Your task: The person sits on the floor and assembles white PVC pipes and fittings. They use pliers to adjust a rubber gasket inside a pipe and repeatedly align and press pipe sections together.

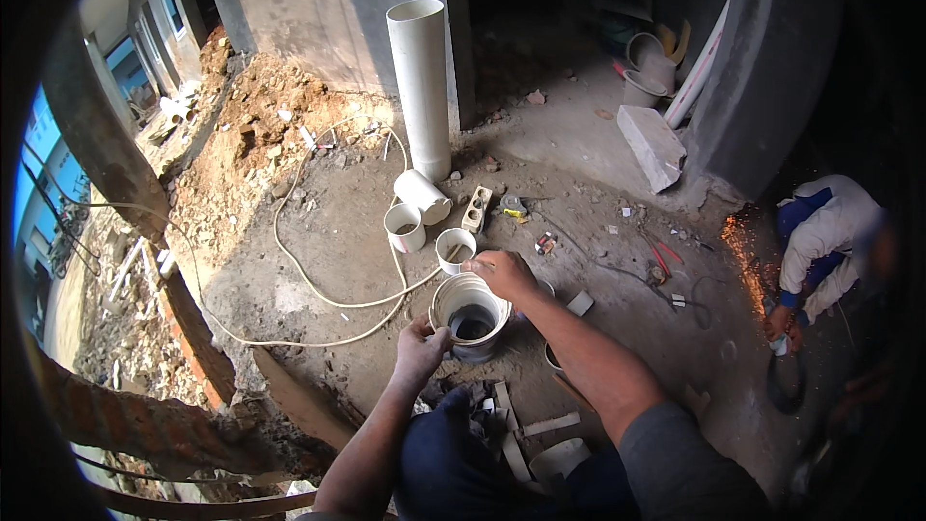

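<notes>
In front of me stands a wide white plastic pipe fitting [446, 309], its round mouth facing up and its inside dark lower down. My left hand [421, 343] is closed on the near left of its rim. At the far right of the mouth, my right hand [503, 275] has its fingers pinched together; what they hold, if anything, is too small to tell. Just beyond the fitting is a small white pipe cup [455, 249] with a stick-like thing inside. Farther left, an open white pipe piece [404, 230] stands beside another lying piece [422, 197].
A tall white pipe [419, 87] stands upright ahead. A pale hose [280, 222] loops across the ground at left. A socket block [476, 209] and tape measure [513, 206] lie nearby. At right a crouching co-worker [830, 241] throws sparks [745, 260].
</notes>
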Tool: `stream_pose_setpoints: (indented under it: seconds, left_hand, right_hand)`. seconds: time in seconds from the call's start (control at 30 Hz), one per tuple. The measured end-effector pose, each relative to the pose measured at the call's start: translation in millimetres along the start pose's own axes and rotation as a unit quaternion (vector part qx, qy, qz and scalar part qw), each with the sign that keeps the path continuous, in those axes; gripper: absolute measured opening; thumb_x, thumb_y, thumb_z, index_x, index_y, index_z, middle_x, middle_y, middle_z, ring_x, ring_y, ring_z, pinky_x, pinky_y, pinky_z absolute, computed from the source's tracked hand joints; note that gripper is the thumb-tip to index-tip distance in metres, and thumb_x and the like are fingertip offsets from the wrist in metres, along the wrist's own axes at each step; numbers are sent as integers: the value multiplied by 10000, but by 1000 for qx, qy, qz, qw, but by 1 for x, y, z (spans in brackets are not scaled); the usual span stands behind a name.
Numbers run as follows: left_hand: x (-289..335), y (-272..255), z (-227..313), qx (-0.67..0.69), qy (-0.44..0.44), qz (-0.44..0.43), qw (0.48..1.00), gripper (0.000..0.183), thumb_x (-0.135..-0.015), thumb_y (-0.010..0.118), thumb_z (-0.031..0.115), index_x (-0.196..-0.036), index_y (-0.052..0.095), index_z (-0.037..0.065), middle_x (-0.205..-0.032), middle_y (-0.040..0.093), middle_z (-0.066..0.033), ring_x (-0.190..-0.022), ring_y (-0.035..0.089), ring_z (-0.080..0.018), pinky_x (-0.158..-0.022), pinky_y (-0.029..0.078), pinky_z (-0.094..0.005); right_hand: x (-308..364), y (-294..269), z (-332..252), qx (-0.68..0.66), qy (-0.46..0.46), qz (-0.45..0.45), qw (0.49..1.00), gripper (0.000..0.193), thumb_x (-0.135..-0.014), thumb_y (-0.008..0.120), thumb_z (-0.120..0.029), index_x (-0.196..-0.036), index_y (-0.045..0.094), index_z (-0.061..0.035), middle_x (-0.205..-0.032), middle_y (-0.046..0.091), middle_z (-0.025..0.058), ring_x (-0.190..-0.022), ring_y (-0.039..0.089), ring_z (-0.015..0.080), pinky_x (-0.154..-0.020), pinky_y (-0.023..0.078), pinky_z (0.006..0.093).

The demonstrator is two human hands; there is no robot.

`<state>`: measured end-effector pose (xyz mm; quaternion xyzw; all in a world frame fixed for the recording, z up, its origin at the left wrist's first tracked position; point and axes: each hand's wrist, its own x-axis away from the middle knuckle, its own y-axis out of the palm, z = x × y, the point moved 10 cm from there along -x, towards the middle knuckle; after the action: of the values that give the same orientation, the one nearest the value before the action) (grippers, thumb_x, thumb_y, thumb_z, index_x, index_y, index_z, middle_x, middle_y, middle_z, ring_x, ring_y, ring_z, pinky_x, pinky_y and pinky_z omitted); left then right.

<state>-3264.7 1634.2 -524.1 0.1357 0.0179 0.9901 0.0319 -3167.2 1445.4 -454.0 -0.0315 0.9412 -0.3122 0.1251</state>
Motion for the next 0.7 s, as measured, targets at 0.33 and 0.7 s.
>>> stream_pose_setpoints:
  seconds: [0.33,0.7]
  left_hand:
    - [7,1,11,45,-22,22,999,154,-875,529,15,-994,599,-54,-876,676,-112,-731,671,-168,-691,566,-282]
    - [6,-2,-6,103,-72,45,991,123,-876,570,52,-955,587,-41,-845,659,-106,-691,655,-165,-650,565,-275]
  right_hand:
    - [1,-1,-6,38,-18,18,999,359,-907,641,-409,-877,696,-56,-819,678,184,-781,652,396,-696,501,464]
    - [3,-2,-7,36,-27,28,999,441,-915,616,-443,-748,618,-34,-755,625,219,-761,611,432,-688,465,526]
